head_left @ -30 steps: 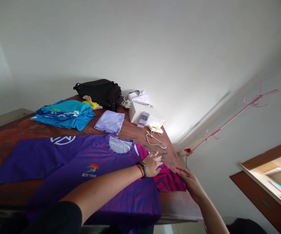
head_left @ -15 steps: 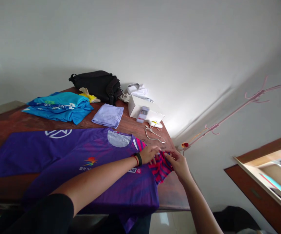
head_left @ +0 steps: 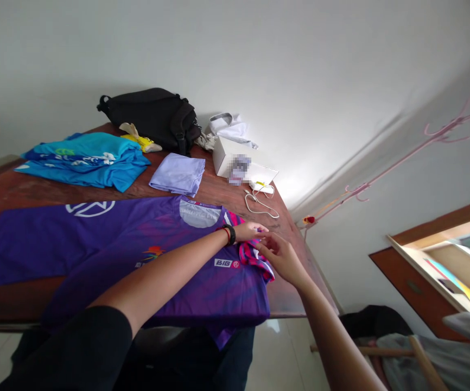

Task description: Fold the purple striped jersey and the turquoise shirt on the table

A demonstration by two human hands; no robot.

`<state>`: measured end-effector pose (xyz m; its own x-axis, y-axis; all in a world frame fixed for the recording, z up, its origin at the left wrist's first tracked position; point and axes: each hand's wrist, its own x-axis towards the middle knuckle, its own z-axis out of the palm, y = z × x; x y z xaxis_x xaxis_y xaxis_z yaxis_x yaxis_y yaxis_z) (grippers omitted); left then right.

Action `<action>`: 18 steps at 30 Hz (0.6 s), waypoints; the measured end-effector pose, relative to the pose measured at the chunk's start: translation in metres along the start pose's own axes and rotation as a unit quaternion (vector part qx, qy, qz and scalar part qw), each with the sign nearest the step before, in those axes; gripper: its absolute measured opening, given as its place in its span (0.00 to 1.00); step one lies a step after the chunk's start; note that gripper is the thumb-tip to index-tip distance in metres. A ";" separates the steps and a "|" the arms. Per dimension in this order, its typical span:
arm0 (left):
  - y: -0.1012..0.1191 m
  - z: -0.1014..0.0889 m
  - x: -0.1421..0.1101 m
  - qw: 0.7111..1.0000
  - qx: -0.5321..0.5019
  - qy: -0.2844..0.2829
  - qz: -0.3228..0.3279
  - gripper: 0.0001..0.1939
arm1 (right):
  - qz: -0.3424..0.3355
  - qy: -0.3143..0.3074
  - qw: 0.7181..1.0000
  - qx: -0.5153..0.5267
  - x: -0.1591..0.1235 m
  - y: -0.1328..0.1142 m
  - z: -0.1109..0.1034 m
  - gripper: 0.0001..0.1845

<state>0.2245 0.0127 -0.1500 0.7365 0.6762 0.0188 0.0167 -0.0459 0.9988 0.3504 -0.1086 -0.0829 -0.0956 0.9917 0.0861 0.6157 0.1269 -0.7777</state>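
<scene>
A purple sports shirt (head_left: 202,293) lies spread face up on the table, its hem hanging over the front edge. The sleeve on the left is stretched out flat; the pink-striped sleeve (head_left: 255,254) on the right is bunched and turned inward. My left hand (head_left: 249,232), with a dark band on the wrist, is closed on the upper part of that striped sleeve. At its outer side, my right hand (head_left: 283,257) pinches the fabric. The fingertips of both hands nearly meet, and the exact grip is partly hidden.
Behind the shirt on the wooden table (head_left: 108,194) are a folded blue garment (head_left: 92,163), a folded lavender cloth (head_left: 178,175), a black bag (head_left: 149,117), a white box (head_left: 223,157) and a white cable (head_left: 259,210). A pink coat rack (head_left: 385,171) stands right.
My hands have come closer together, and the striped sleeve, stretched outward before, is now drawn in and bunched. The camera view has shifted slightly, showing more at the lower right.
</scene>
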 end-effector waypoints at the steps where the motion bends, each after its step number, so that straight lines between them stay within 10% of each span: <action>1: -0.002 0.000 0.002 1.000 0.010 -0.005 0.012 0.20 | 0.002 0.016 1.000 0.002 -0.005 0.002 -0.002 0.21; 11: 0.000 0.002 0.007 0.993 0.119 0.021 0.018 0.24 | 0.089 0.098 0.981 -0.139 -0.071 0.059 -0.002 0.32; 18: 0.014 0.003 0.003 0.950 0.306 0.070 0.006 0.40 | 0.069 0.156 0.963 -0.209 -0.078 0.062 0.023 0.11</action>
<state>0.2294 0.0118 -0.1361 0.6426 0.7622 0.0776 0.4304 -0.4430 0.7864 0.3782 -0.1787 -0.1526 0.2098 0.9494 0.2337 0.8730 -0.0743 -0.4820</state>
